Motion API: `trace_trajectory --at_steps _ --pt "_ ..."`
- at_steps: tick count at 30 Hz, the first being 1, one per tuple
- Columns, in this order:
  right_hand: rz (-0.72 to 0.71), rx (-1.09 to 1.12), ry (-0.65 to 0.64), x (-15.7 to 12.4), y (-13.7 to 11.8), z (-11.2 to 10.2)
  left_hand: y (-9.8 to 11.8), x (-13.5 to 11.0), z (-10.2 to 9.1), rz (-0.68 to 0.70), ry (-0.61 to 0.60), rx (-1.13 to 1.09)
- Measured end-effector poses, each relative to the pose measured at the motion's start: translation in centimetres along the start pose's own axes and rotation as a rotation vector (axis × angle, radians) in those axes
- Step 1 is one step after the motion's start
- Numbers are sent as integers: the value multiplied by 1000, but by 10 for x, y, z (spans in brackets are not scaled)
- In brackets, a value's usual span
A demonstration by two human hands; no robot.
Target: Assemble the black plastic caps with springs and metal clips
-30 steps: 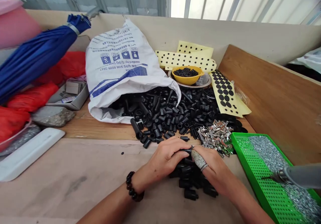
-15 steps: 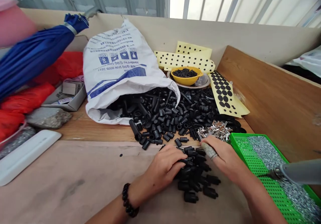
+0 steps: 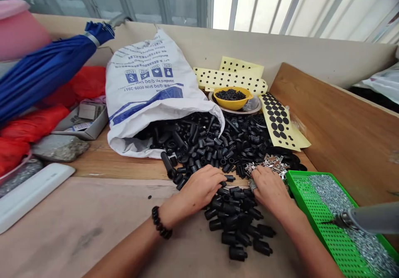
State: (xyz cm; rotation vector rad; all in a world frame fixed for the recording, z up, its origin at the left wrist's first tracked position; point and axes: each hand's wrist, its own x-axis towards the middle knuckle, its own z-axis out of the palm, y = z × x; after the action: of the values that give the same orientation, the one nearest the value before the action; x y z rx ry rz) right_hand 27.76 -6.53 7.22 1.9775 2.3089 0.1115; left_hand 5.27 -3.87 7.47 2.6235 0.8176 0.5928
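Note:
My left hand [image 3: 199,188], with a dark bead bracelet on its wrist, reaches to the near edge of the black heap. Its curled fingers close on a small black plastic cylinder [image 3: 223,184]. My right hand [image 3: 270,188], a pale cover on one finger, is at the front of the small shiny metal clips [image 3: 274,162]. Its fingers are bent together, and what they hold is hidden. Between and below both hands lies a cluster of black plastic cylinders with narrow tips [image 3: 238,253] on the brownish mat.
A white sack [image 3: 149,82] spills black plastic parts [image 3: 199,145]. Behind stand a yellow bowl [image 3: 233,102] and dotted yellow sticker sheets [image 3: 279,122]. At right, a powered screwdriver [image 3: 370,219] juts over a green tray [image 3: 318,211] of small metal pieces. A stone [image 3: 60,147] lies left.
My left hand has moved up from the cylinder cluster to the heap's edge. My right hand has shifted slightly towards the metal clips. More of the cluster now shows.

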Motion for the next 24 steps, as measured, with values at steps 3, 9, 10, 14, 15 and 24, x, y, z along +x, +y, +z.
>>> trace_trajectory --at_steps 3,9,10,14,15,24 --pt "-7 25 6 0 7 2 -5 16 -6 97 -205 190" --pt "6 47 40 0 9 5 -10 26 -6 207 -278 363" --pt "15 50 52 1 10 5 -11 26 -5 213 -268 356" --pt "94 71 119 1 17 5 -18 27 -2 162 -220 221" --pt "94 86 145 1 18 5 -19 28 -2 141 -210 189" --pt "-79 -5 64 8 6 2 -11 26 -8 -266 105 -347"
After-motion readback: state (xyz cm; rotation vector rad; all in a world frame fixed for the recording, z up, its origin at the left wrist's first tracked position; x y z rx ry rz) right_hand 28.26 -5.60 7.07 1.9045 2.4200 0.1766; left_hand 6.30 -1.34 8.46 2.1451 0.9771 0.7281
